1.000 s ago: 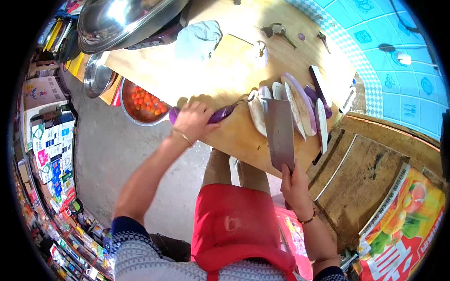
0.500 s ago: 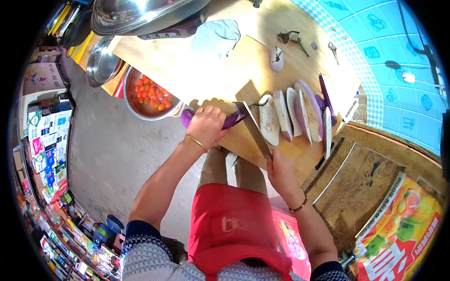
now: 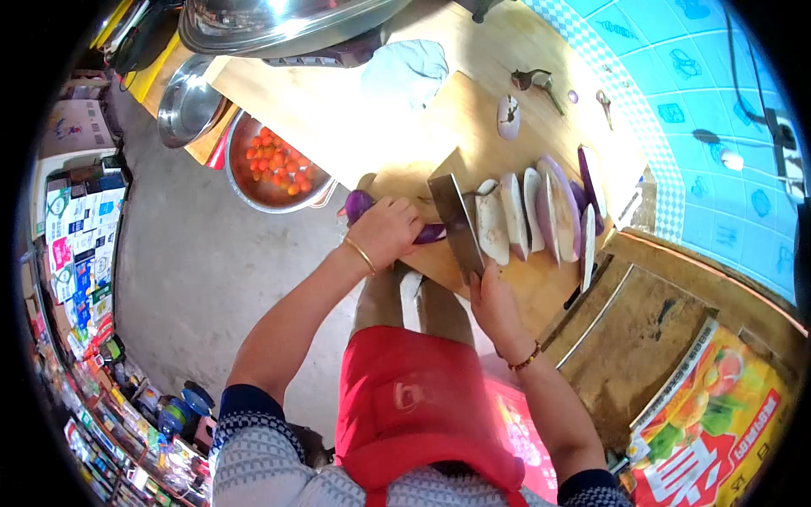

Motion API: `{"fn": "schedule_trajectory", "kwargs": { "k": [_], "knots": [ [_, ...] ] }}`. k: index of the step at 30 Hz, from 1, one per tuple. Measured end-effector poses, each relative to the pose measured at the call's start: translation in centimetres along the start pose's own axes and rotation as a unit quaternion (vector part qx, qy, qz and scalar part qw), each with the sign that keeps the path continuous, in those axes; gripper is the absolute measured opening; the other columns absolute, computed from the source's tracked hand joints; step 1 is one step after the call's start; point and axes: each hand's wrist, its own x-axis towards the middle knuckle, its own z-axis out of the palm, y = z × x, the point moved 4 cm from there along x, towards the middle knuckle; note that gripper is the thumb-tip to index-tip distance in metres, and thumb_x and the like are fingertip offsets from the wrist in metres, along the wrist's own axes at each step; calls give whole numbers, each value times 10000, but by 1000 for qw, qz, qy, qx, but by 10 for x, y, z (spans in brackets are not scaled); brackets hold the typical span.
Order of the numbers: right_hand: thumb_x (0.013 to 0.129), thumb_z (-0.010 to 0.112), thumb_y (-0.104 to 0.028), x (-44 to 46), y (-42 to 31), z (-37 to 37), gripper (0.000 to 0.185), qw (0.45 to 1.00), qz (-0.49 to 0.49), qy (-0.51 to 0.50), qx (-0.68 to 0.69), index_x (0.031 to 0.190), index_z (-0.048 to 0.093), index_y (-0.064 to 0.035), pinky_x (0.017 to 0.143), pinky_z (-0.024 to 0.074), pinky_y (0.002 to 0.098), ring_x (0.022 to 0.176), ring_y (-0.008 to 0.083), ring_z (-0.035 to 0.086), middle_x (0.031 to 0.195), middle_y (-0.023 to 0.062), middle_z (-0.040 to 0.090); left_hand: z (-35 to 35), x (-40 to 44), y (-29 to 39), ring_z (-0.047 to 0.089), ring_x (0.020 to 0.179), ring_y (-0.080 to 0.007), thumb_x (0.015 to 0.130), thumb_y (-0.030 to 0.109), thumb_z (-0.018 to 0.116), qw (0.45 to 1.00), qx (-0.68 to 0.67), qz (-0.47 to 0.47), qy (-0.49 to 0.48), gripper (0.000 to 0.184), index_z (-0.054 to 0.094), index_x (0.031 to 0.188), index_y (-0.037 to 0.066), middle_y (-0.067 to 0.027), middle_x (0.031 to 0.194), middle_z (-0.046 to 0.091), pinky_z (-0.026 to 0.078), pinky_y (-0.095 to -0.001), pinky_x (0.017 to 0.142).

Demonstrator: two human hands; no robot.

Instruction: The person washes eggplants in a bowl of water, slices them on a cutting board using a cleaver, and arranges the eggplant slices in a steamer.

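My left hand (image 3: 387,232) is closed around a purple eggplant (image 3: 359,204), pressing it near the front edge of the wooden board. One rounded end sticks out to the left of my fingers, and the other end points at the blade. In my right hand (image 3: 497,311) is the handle of a cleaver (image 3: 457,221). Its wide blade stands between the held eggplant and a row of eggplant slices (image 3: 553,207), close beside the leftmost slice (image 3: 492,224). Whether the edge touches the eggplant, I cannot tell.
Cut stems (image 3: 553,95) and a small end piece (image 3: 508,117) lie farther back. A pale cloth (image 3: 407,72) rests near a large lidded pan (image 3: 287,25). Below the table's left edge, a metal basin (image 3: 241,182) holds small red-orange fruits. A blue tiled wall (image 3: 684,63) borders the right.
The cleaver has shifted away from the eggplant's end toward the slices, its blade now showing more broadly. My left hand still holds the eggplant. The whole view has shifted slightly.
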Motion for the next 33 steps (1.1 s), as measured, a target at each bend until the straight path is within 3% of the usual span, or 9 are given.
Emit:
{"fn": "schedule_trajectory", "kwargs": {
  "k": [5,10,13,16,21,24,25,27,33],
  "knots": [
    [903,488,-125,-3,30,1,276,992,-86,39,89,1133,379,-17,397,423,362,446,256,541,640,156,547,-46,-13,15,501,852,-196,637,284,691,994,-64,43,77,284,594,823,92,-41,800,519,403,-309,755],
    [933,454,-116,-19,24,-29,230,938,11,113,327,1144,408,-36,336,352,223,388,74,463,645,21,495,7,-2,28,509,836,-207,669,331,676,999,-4,37,14,320,591,838,73,-46,815,532,397,-309,791],
    [923,443,-80,-29,26,-48,262,916,79,72,387,1175,402,-25,364,380,218,410,80,457,789,72,556,14,17,34,510,846,-228,684,369,672,999,-9,40,17,414,585,928,47,-90,891,540,412,-323,807],
    [923,444,-80,-40,35,-52,274,891,114,90,429,1187,390,-25,355,380,222,387,84,442,774,66,543,-14,44,24,501,1069,-276,721,302,655,964,-130,-233,-11,633,425,1290,146,-169,1214,410,458,-371,860],
    [926,451,-95,-54,50,-46,212,884,140,107,433,1114,407,-8,341,367,229,379,89,451,702,48,520,38,78,3,509,1078,-294,791,204,577,979,19,-193,-55,539,390,1289,118,-200,1240,425,490,-364,798],
    [928,452,-105,-56,50,-46,158,881,144,115,436,1045,438,-1,333,357,231,369,93,452,660,36,510,21,107,-20,616,816,-290,809,141,553,962,-128,-237,-52,214,579,1009,68,-202,988,573,501,-361,756],
    [926,454,-104,-57,50,-45,153,880,151,112,436,1039,445,-1,337,360,229,370,94,453,655,33,511,17,110,-31,618,738,-282,788,101,584,951,-208,-190,128,190,605,967,41,-186,1005,567,509,-334,703],
    [922,461,-96,-60,51,-44,153,892,139,111,416,1038,446,2,341,362,229,372,93,453,648,30,508,-14,113,-36,611,711,-291,775,77,604,931,-241,-194,193,245,597,1014,28,-171,997,568,510,-328,689],
    [906,488,-75,-65,63,-33,154,969,17,112,218,1032,461,9,356,375,230,404,78,475,655,42,521,-18,41,2,498,1027,-266,715,159,673,995,-35,-31,85,371,592,1069,86,-87,1047,545,414,-367,897]
  ]
}}
